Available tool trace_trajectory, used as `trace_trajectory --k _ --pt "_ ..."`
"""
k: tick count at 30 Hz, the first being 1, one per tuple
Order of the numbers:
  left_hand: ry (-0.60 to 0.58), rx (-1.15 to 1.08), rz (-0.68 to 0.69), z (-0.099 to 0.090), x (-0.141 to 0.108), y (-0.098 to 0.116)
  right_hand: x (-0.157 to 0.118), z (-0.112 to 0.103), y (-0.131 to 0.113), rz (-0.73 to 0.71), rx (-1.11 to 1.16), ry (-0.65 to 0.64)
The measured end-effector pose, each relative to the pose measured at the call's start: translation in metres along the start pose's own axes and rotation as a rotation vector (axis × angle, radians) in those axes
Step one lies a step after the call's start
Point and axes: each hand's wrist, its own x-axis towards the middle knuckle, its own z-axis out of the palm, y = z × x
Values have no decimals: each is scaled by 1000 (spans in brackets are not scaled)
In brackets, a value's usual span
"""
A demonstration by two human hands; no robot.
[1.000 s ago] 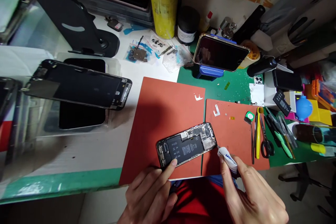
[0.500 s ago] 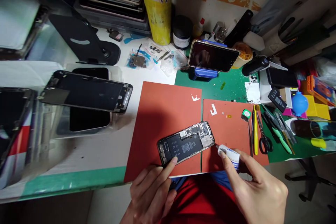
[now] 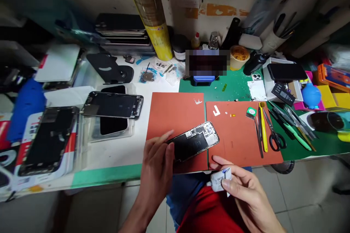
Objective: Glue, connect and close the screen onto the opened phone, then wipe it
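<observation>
An opened phone [image 3: 191, 143], its black battery and circuit board bare, lies slanted across the two orange mats [image 3: 175, 107]. My left hand [image 3: 157, 156] covers the phone's left end, thumb on the near side and fingers on the far side, closed on it. In my right hand [image 3: 243, 185], a small white squeeze tube [image 3: 218, 181] with blue print is pinched between thumb and fingers. The tube is in front of the table edge, above my lap, its nozzle facing left and apart from the phone.
Tweezers, a yellow brush [image 3: 263, 127] and black scissors [image 3: 274, 139] lie at the right. A phone screen [image 3: 113, 105] rests on boxes at the left. Behind stand a spray can [image 3: 157, 36] and a blue phone stand [image 3: 203, 80]. Small white cut pieces lie on the mats.
My right hand has drawn the tube away from the phone's right end, back toward my lap. My left hand has shifted from pointing at the battery to the phone's left end. The view has shifted.
</observation>
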Motion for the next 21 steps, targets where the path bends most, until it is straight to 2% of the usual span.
trace_trajectory --k 4,8,13,17,19,21 --pt "-33 12 -118 4 6 2 5 14 3 -29 74 -107" --pt "-37 19 -181 4 -4 9 7 19 3 -110 82 -181" --pt "-57 -83 -290 -2 -48 27 21 22 -15 -205 -71 -332" --pt "-93 -225 -400 -4 -76 36 45 25 -41 -183 -188 -370" --pt "-101 -270 -436 -7 -71 32 50 23 -48 -157 -178 -353" --pt "-27 -255 -439 -12 -51 23 46 15 -47 -127 -132 -294"
